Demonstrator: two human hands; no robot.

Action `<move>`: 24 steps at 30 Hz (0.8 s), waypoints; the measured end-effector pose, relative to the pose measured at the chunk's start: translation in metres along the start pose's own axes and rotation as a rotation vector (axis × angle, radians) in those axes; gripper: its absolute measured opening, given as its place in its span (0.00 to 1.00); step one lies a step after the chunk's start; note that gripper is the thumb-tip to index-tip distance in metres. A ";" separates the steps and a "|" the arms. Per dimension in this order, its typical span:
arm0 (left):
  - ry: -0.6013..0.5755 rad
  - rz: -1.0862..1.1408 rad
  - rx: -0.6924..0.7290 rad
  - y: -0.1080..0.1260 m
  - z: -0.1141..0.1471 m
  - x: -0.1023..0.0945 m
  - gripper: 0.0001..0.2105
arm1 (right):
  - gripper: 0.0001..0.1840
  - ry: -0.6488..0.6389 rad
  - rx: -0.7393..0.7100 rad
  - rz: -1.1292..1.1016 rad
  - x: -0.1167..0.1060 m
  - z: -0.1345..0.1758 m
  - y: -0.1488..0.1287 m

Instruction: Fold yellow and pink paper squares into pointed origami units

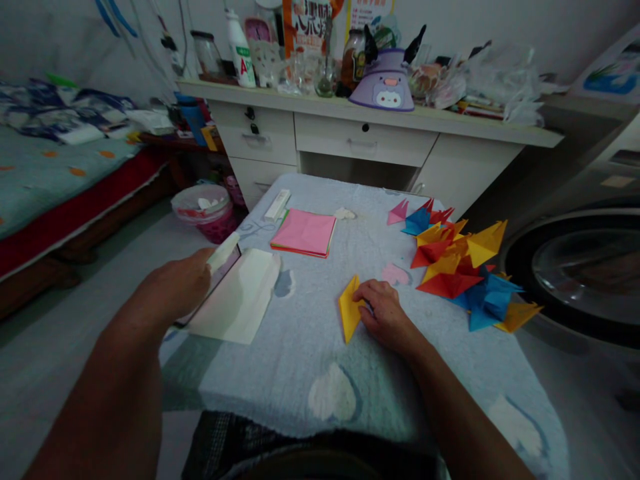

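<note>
At the left edge of the table, my left hand (175,283) is closed around a flat, pale-edged phone (220,273), tilted up on its side. Beside the phone lies a sheet of off-white paper (243,300). My right hand (385,310) has its fingers curled on the right edge of a yellow folded paper (349,310), a narrow diamond shape resting on the cloth. Beyond, a stack of square coloured paper (305,232) lies with pink on top. To the right is a pile of folded paper cranes (453,263) in red, yellow, blue and pink.
A pale blue patterned cloth (300,340) covers the table. A small white box-like object (278,205) lies near its far left corner. A lined bin (205,207) stands left of the table, a washing machine (575,247) to the right. Behind is a cluttered white cabinet (360,137).
</note>
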State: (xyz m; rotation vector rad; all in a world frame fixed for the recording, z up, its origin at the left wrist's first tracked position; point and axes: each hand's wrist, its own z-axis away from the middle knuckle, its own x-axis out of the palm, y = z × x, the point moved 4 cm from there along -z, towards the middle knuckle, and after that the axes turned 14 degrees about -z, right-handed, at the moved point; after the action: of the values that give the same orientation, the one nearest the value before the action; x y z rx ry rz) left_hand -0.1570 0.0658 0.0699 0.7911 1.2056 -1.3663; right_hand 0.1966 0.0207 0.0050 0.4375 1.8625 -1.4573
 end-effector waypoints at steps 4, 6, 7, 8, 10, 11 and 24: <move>0.027 -0.029 0.019 0.000 0.002 -0.003 0.25 | 0.14 -0.003 0.002 0.005 0.001 -0.001 0.002; 0.039 -0.023 0.020 0.000 0.003 -0.003 0.25 | 0.14 -0.009 0.001 0.004 0.001 -0.001 0.002; 0.043 -0.016 0.021 -0.001 0.003 -0.003 0.25 | 0.14 -0.011 0.001 0.005 0.001 -0.001 0.002; 0.047 -0.008 0.027 -0.001 0.003 -0.003 0.25 | 0.14 -0.012 0.004 0.007 0.001 -0.001 0.002; 0.062 0.003 0.044 -0.001 0.003 -0.003 0.25 | 0.14 -0.009 0.011 0.014 0.000 0.000 0.001; 0.070 0.004 0.046 -0.001 0.002 -0.002 0.25 | 0.14 -0.007 0.012 0.017 0.000 0.000 0.001; 0.149 -0.023 0.005 -0.008 -0.004 0.009 0.25 | 0.14 -0.003 -0.010 -0.013 0.000 0.000 0.001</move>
State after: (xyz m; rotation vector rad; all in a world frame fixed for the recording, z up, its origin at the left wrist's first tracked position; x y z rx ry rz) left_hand -0.1669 0.0666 0.0621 0.8981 1.3310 -1.3479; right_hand 0.1966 0.0211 0.0044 0.4192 1.8728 -1.4559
